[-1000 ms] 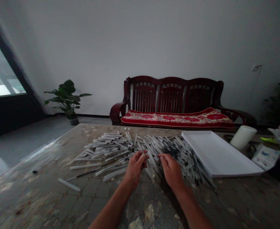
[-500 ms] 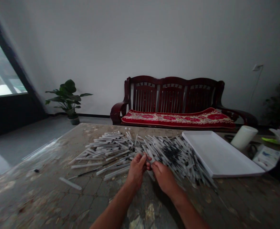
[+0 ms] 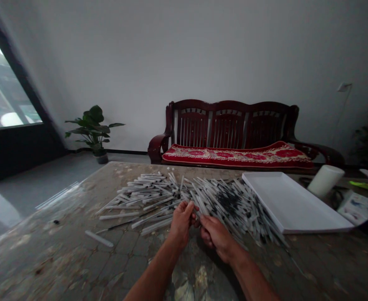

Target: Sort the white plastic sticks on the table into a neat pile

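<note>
My left hand [image 3: 181,219] is closed in a pinch over the front of a spread of whitish pen-like tubes [image 3: 152,200] on the table. Just right of it and a little lower, my right hand [image 3: 218,237] has its thumb and fingers pressed together. The two sets of fingertips are close to each other. Whatever small part they hold is hidden by the fingers and too small to name. Black thin pieces [image 3: 229,200] lie mixed among the tubes on the right. A single tube [image 3: 99,238] lies apart at the left, beside a thin dark rod [image 3: 121,225].
A shallow white tray [image 3: 292,229] stands right of the pile, with a white roll [image 3: 325,180] and a small box [image 3: 356,207] beyond. A small black piece [image 3: 56,222] lies on the patterned table [image 3: 115,267] at left. Behind is a wooden bench [image 3: 228,125].
My right hand has drawn slightly down and away from the left, its curled fingers now showing. The left hand stays nearly in place. The view has turned a little to the left.
</note>
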Available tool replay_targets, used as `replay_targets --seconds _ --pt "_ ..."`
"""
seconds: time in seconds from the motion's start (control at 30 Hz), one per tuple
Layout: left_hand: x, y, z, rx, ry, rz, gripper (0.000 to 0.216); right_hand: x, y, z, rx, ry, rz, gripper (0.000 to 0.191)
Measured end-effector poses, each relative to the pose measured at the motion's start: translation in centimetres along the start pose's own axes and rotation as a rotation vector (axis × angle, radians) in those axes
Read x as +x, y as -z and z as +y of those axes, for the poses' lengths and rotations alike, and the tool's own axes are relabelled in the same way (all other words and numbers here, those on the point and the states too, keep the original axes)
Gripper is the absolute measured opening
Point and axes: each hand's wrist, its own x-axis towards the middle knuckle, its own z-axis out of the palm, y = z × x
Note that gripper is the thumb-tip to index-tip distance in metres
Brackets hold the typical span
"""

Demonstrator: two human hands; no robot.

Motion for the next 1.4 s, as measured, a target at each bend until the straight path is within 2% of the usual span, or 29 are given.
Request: replay_targets --seconds 0.07,0.13,0.23,0.3,0.43,0.5,0.57,0.67,0.7,0.8,0.9,1.0,1.13,1.27,1.33,1.4 --pt "-0.2 0.0 0.3 0.003 0.035 -0.107 0.050 -0.4 0.3 -0.3 0.226 -0.121 -0.118 0.048" --pt "-0.4 0.0 0.5 -0.022 0.072 -0.210 0.049 -0.6 0.5 -0.6 0.343 -0.166 -0.184 0.047" --pt "-0.3 -0.1 0.3 -0.071 0.057 -0.199 0.049 -0.5 0.3 -0.5 0.332 -0.156 -0.161 0.046" --pt "-0.2 -0.2 0.0 -0.082 0.040 -0.132 0.050 -0.1 -0.1 -0.2 0.151 -0.068 -0.048 0.044" --pt "-0.2 -0.6 -0.6 -0.103 0.062 -0.049 0.054 0.2 -1.1 0.1 -0.509 0.245 0.259 0.036" --pt "-0.2 -0.5 -0.4 -0.103 0.066 -0.011 0.055 -0.1 -1.5 -0.1 -0.828 0.279 0.336 0.030" --pt "0.0 -0.2 0.0 -0.111 0.039 0.078 0.054 -0.6 -1.7 -0.3 -1.062 0.252 0.364 0.026" --pt "0.6 0.6 0.9 -0.129 -0.046 0.262 0.053 -1.4 -1.7 -0.6 -1.218 0.278 0.401 0.019" --pt "0.7 0.9 1.1 -0.113 -0.064 0.276 0.052 -1.5 -1.5 -0.6 -1.237 0.289 0.417 0.019" --pt "0.8 1.2 1.0 0.063 -0.113 0.191 0.048 -1.3 -0.6 -0.9 -1.262 0.287 0.478 0.022" --pt "0.6 1.0 0.2 0.416 -0.200 0.112 0.039 -0.4 1.0 -0.9 -1.207 0.323 0.554 0.020" --pt "0.2 0.9 -0.2 0.861 -0.292 0.089 0.027 0.4 2.5 -0.5 -1.067 0.416 0.625 0.030" --pt "-0.5 0.9 0.2 1.334 -0.393 0.096 0.026 0.5 3.5 -0.2 -0.726 0.531 0.637 0.038" --pt "-0.8 0.9 0.5 1.556 -0.569 0.059 0.026 0.4 2.9 -0.5 -0.342 0.458 0.482 0.043" --pt "-0.8 1.0 0.4 1.572 -0.664 0.062 0.027 0.4 2.4 -0.7 -0.223 0.388 0.450 0.040" --pt "-0.9 1.2 0.3 1.484 -0.769 0.080 0.032 0.6 2.1 -0.7 -0.085 0.310 0.474 0.037"
